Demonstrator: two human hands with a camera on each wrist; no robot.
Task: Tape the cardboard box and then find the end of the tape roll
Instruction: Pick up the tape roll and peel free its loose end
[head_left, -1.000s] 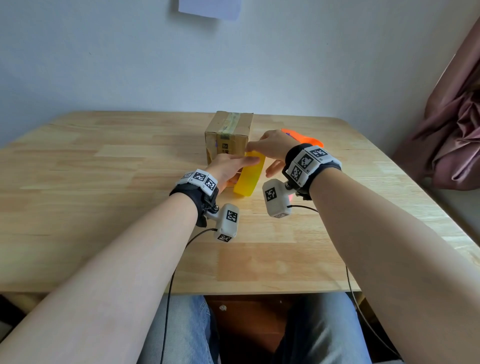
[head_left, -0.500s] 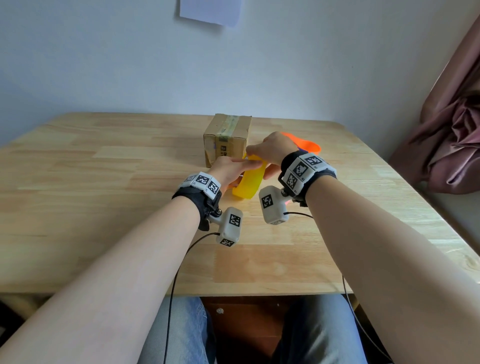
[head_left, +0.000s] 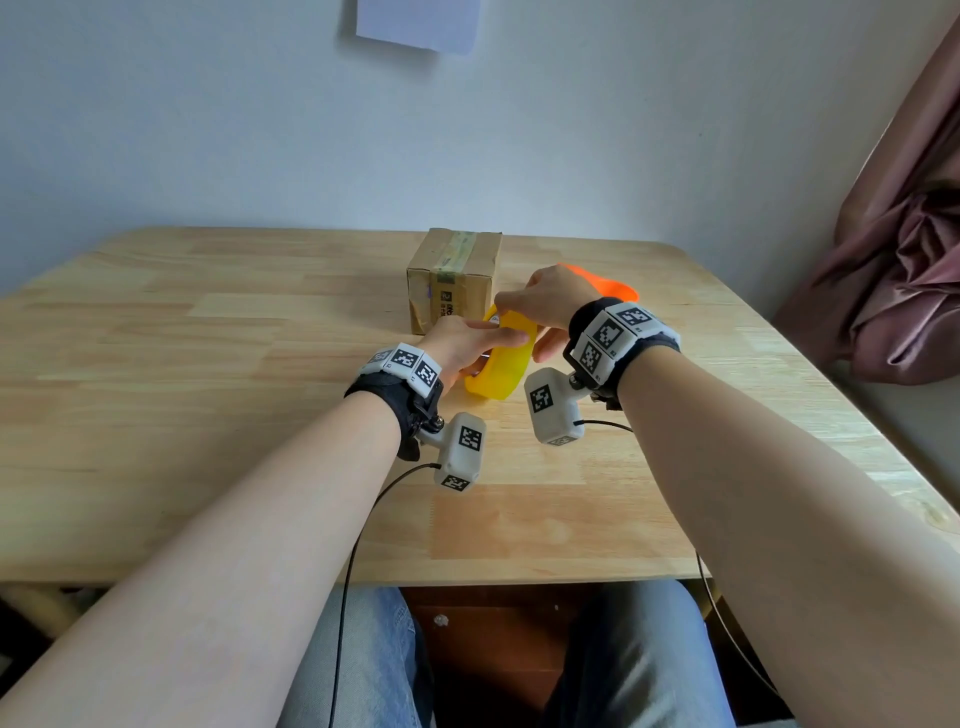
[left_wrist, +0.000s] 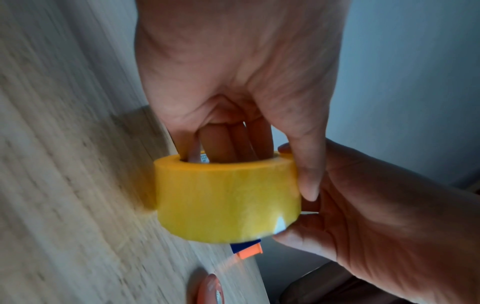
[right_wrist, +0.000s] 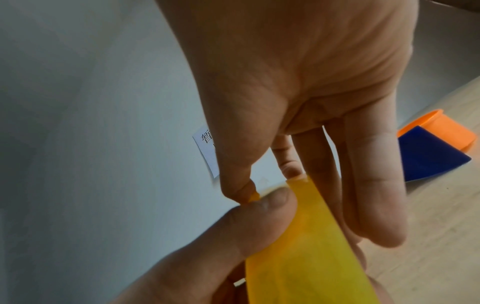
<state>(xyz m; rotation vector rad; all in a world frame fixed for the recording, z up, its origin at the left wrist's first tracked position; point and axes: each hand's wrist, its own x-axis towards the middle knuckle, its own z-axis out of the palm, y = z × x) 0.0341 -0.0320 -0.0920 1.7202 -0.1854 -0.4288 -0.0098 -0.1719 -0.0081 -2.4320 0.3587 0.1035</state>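
The brown cardboard box (head_left: 453, 278) stands at the table's middle back with a strip of tape along its top. Just in front of it, both hands hold the yellow tape roll (head_left: 503, 364) on edge above the table. My left hand (head_left: 483, 338) has its fingers (left_wrist: 226, 142) through the core of the roll (left_wrist: 228, 197) and its thumb on the outer face. My right hand (head_left: 519, 317) grips the roll (right_wrist: 311, 246) from the right, its thumb tip (right_wrist: 245, 191) pressing at the upper rim. No loose tape end shows.
An orange and blue plastic tool (head_left: 608, 283) lies on the wooden table (head_left: 208, 415) behind my right hand, also seen as the tool (right_wrist: 436, 144) in the right wrist view. A pink curtain (head_left: 904, 270) hangs at the right. A paper note (head_left: 418, 21) is on the wall.
Both hands have drawn the roll slightly toward me, away from the box. The right thumb has shifted along the roll's upper rim.
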